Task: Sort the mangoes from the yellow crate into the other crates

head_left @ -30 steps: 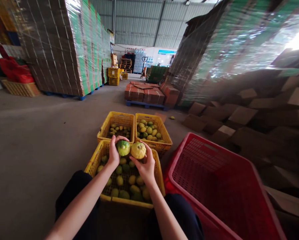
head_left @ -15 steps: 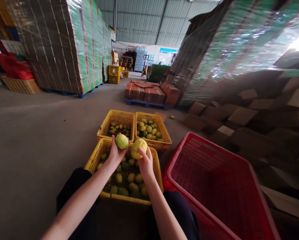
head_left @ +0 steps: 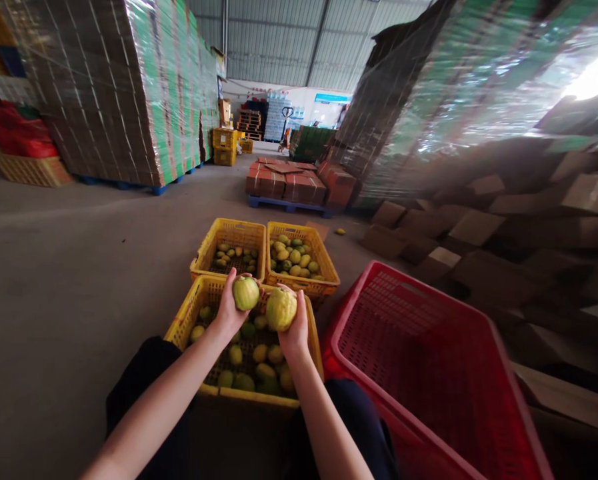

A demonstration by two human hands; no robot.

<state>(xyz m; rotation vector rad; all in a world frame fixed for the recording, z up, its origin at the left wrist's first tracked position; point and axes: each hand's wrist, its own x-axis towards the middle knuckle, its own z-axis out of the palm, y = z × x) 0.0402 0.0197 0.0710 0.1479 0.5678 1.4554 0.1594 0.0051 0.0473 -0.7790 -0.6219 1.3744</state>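
My left hand (head_left: 231, 309) is closed around a round, faintly ribbed yellow-green fruit (head_left: 246, 293). Just to its right, my right hand (head_left: 297, 332) cradles a larger, lumpy yellow fruit (head_left: 281, 309) against its fingers and thumb. Both are held up over the far part of a yellow plastic crate (head_left: 243, 396), where several green and yellow oval fruits (head_left: 261, 353) lie loose. The fruits' exact kind cannot be made out. Forearms and the raised fruits hide part of the crate's contents.
Behind stand two yellow crates, the left one (head_left: 203, 250) and the fuller right one (head_left: 323, 257), both with fruit. A deep red crate (head_left: 356, 353) stands at right. Flattened cardboard (head_left: 479, 230), wrapped pallet stacks (head_left: 93, 93) and red-brown cartons (head_left: 303, 187) surround the floor.
My right hand has turned its fruit and lowered it slightly, with the palm now more beneath it. The left hand's fruit is slightly lower and turned. The whole view has shifted a little.
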